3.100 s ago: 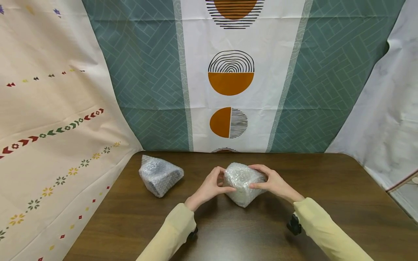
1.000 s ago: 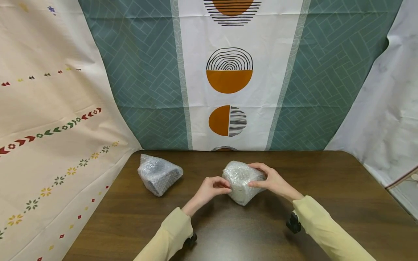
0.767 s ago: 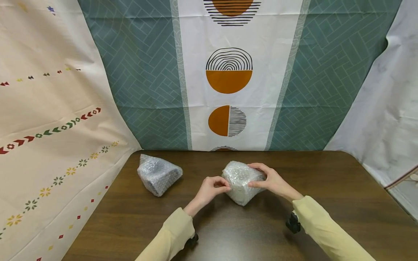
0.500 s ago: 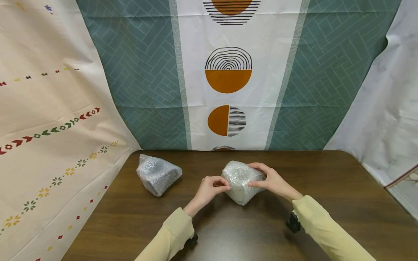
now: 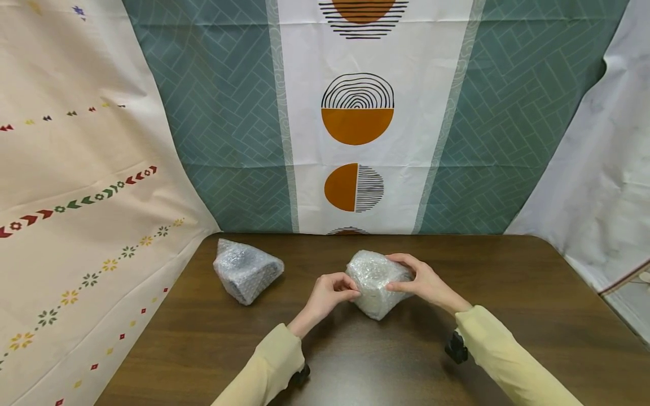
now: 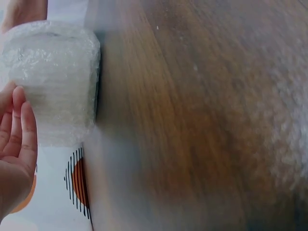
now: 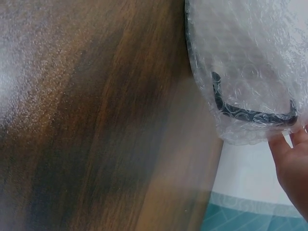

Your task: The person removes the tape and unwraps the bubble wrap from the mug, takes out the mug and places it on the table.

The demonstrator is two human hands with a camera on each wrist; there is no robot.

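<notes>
A pale bundle in bubble wrap (image 5: 374, 279) stands on the table between my hands, near the middle in the head view. My left hand (image 5: 330, 293) pinches the wrap at its left side with thumb and fingertips. On the opposite side my right hand (image 5: 424, 285) grips the bundle, thumb at the front and fingers over the far top. The right wrist view shows a black U-shaped edge (image 7: 255, 116) through the clear wrap. In the left wrist view the bundle (image 6: 60, 72) looks boxy with rounded corners.
A second bubble-wrapped bundle (image 5: 247, 272), greyish, stands at the back left of the brown wooden table (image 5: 213, 349). Patterned cloths hang behind the table (image 5: 355, 197) and on the left (image 5: 91, 169); a white cloth (image 5: 594, 186) hangs on the right.
My left hand has drawn its spread fingers together, from holding the bundle's left side to pinching the wrap there. The right hand keeps its hold; the other bundle has not moved.
</notes>
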